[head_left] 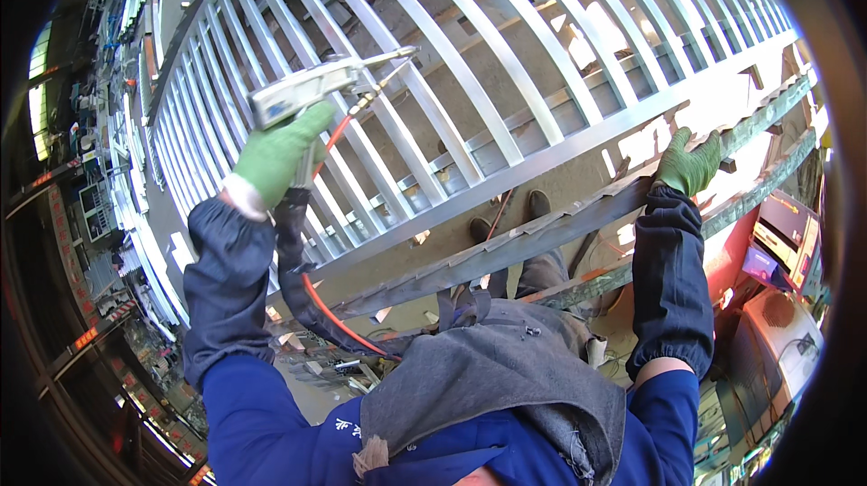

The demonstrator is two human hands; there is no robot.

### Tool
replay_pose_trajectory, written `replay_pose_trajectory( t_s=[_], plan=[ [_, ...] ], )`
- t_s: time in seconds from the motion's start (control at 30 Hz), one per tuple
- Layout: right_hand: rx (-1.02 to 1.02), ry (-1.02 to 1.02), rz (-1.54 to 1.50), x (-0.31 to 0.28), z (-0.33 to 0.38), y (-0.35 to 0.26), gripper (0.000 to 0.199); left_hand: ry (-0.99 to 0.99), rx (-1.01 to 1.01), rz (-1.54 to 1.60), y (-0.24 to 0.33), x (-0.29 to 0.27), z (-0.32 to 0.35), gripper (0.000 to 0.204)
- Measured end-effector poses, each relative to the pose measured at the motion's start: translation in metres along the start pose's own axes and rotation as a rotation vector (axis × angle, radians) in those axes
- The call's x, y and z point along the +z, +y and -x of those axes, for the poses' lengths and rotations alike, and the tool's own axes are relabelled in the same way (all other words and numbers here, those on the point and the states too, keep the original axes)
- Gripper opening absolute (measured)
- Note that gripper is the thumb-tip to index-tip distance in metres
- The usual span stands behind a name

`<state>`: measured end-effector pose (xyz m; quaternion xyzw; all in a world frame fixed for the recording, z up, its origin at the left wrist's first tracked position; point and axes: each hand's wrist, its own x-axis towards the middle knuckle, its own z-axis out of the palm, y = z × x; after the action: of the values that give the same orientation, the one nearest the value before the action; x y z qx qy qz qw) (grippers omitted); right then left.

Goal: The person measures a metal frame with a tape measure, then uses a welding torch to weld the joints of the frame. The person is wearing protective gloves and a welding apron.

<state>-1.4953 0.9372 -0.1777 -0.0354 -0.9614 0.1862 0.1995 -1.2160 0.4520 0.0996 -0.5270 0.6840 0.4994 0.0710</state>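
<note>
My left hand (278,156), in a green glove, is closed round the handle of a pale grey welding gun (302,93). Its thin nozzle points right, over the bars of a shiny metal railing panel (506,138). A red-orange hose (330,144) joins a brass fitting near the nozzle, and a dark-sleeved cable (293,242) hangs from the grip. Also gloved in green, my right hand (688,163) curls over a grey, tooth-edged metal support bar (560,222) along the panel's near side. Part of the gripping fingers is hidden.
Another worn support bar (596,285) runs nearer my body. My shoes (539,204) stand on the floor below the bars. At the right are a red box-like thing (781,233) and a beige machine housing (777,341). Long metal profiles (135,206) lie at the left.
</note>
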Motion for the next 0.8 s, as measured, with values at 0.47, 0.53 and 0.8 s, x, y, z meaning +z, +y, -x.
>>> replay_pose_trajectory(
  t_s=[0.47,0.53,0.8],
  plan=[
    [-0.078,0.081,-0.017,0.0,0.003,0.001,0.067,-0.47,0.111,-0.02,0.016,0.061,-0.011,0.033],
    [-0.076,0.069,-0.022,-0.001,0.004,0.0,0.068,-0.564,0.111,-0.029,0.017,0.078,-0.019,0.031],
    [-0.043,0.074,-0.092,-0.003,0.003,-0.008,0.062,-0.751,0.097,-0.128,0.013,0.118,-0.045,0.03]
  ],
)
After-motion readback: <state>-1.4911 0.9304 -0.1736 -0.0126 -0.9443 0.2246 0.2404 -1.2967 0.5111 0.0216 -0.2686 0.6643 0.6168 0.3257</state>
